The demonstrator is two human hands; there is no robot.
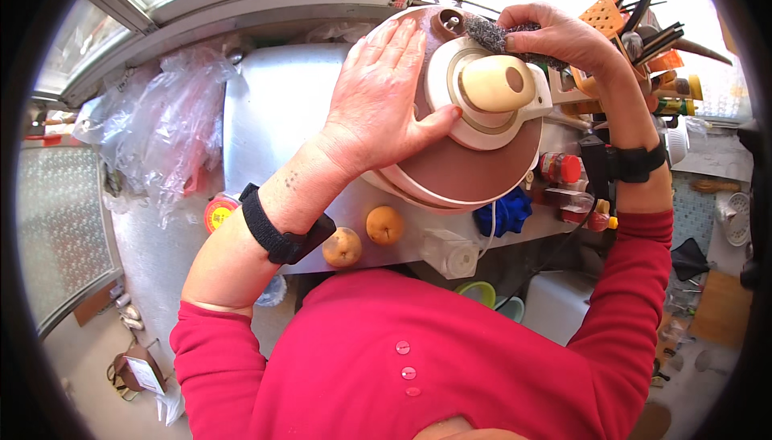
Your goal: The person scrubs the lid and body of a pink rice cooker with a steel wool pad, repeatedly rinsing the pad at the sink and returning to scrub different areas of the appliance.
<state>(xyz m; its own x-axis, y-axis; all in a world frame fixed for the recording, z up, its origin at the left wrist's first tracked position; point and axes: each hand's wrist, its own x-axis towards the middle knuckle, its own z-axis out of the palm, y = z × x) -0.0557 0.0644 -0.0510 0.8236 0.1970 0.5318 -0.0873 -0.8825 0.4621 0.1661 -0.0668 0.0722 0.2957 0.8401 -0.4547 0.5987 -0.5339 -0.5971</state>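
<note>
A large electric cooker point(461, 178) with a brownish-pink lid stands on the metal counter before me. On its lid are a white ring, a cream-coloured knob point(500, 83) and a small round vent point(450, 22). My left hand point(380, 93) lies flat across the lid's left side, the thumb reaching onto the white ring. Pinched in my right hand point(561, 36) is a dark grey scouring pad point(488, 35), pressed at the far side of the lid between the vent and the knob. The fingertips of that hand are partly hidden by the pad.
Clear plastic bags point(163, 120) are heaped at the left. Two round yellow-brown fruits point(385, 225) and a clear plastic box point(449, 253) sit along the front edge. To the right are a blue cloth or bag point(505, 210), a red-lidded jar point(561, 167) and an orange utensil holder point(603, 15).
</note>
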